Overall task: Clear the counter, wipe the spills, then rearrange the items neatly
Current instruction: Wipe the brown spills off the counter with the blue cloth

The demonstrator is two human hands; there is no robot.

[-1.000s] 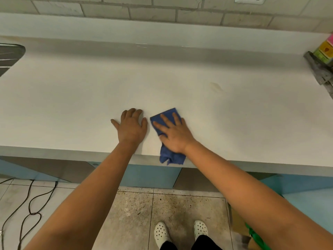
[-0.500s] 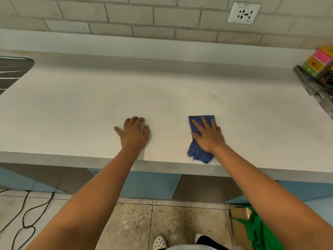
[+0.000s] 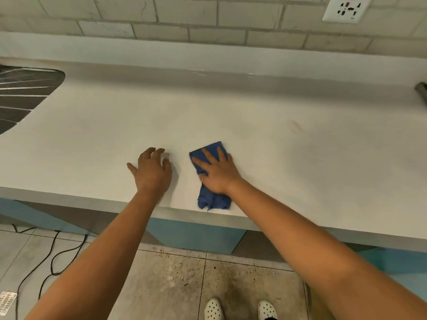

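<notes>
While the right hand [image 3: 216, 173] pressed flat on the blue cloth [image 3: 212, 181], fingers spread and straight, nothing pinched, the wiping step looked to be in hand. The cloth sat folded at centre frame, near the front edge of the white counter [image 3: 300, 162], its lower end reaching the lip. The left hand [image 3: 152, 169] rested just left of the cloth, apart from it, palm down w/ fingers loosely bent, holding nothing; prob. bracing.

The counter surface in view carried no items, so clearing seemed done, at least for this stretch. A faint brownish smudge [image 3: 295, 127] showed up and to the right of the cloth, well apart from it. Likely next: slide the cloth up-right over that mark w/ steady downward pressure, keeping the fold from bunching. A dark ridged area [image 3: 25, 95] lay at left-centre frame, a wall socket [image 3: 346, 8] at upper right. Rearranging was not yet begun, by my read.
</notes>
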